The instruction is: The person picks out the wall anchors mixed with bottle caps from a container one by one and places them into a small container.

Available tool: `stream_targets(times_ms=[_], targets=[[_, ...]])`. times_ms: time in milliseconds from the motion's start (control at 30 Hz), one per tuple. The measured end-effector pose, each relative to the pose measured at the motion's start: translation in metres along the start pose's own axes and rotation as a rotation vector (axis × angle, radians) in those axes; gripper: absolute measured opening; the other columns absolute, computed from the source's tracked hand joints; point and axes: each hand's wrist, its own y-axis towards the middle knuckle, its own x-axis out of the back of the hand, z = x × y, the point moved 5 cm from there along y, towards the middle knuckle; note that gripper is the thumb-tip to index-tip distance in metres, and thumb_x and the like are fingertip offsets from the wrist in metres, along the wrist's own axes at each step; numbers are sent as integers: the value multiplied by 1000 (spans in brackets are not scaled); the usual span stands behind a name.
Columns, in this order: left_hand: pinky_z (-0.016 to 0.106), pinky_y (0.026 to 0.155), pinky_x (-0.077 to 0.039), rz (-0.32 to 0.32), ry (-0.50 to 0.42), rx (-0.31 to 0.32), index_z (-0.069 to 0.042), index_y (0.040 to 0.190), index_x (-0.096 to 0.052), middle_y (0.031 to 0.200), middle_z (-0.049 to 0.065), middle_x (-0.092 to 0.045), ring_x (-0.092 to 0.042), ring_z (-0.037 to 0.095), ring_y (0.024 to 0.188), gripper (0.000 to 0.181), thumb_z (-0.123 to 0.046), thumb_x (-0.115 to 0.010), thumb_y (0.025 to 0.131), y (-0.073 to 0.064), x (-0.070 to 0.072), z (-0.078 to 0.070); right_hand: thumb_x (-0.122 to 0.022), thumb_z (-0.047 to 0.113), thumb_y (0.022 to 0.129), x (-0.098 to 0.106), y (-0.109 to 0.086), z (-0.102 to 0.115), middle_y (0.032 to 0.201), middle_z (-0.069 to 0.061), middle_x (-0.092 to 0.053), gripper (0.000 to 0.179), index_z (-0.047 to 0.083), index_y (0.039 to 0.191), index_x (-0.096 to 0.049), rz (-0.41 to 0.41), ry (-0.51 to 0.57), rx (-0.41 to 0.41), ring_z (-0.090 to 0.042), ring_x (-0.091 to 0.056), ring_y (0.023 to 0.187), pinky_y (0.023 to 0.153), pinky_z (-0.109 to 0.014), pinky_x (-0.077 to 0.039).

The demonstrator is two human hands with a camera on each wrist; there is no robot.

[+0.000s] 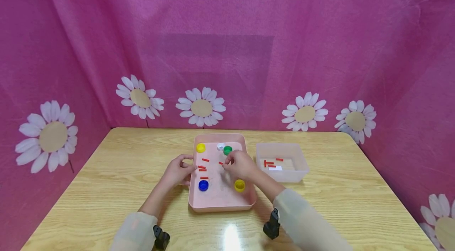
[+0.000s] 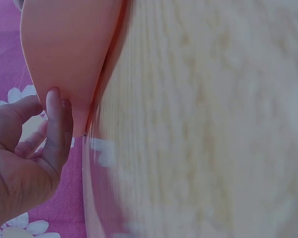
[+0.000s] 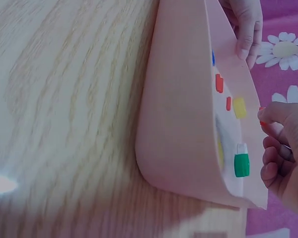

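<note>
A shallow pink tray (image 1: 222, 202) lies on the table. My left hand (image 1: 179, 171) holds its left wall, thumb at the rim and fingers against the outside, as the left wrist view also shows. Over the tray, my right hand (image 1: 240, 166) pinches a small red stick (image 1: 220, 163) between thumb and fingertips. Several other red sticks (image 1: 202, 170) lie along the tray's left side. Bottle caps stand around them: a yellow cap (image 1: 201, 148), a white cap (image 1: 220, 146), a green cap (image 1: 228, 150), a blue cap (image 1: 203, 185) and a second yellow cap (image 1: 239, 185).
To the right of the tray stands a translucent plastic box (image 1: 302, 166) with several red sticks (image 1: 279, 159) and a white slip (image 1: 275, 168) in it. Behind the wooden table (image 1: 341, 187) hangs a pink cloth (image 1: 220, 61) with white flowers.
</note>
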Motion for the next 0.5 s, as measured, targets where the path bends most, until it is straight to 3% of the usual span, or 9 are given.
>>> stream_targets(times_ms=[500], targets=[[29, 54, -57, -2, 9, -21, -11, 130, -49, 97, 14, -57, -60, 17, 70, 45, -16, -64, 88, 1, 0, 1, -70, 16, 80, 34, -11, -10, 62, 2, -50, 11, 9, 73, -65, -103, -40, 96, -11, -42, 58, 52, -20, -34]])
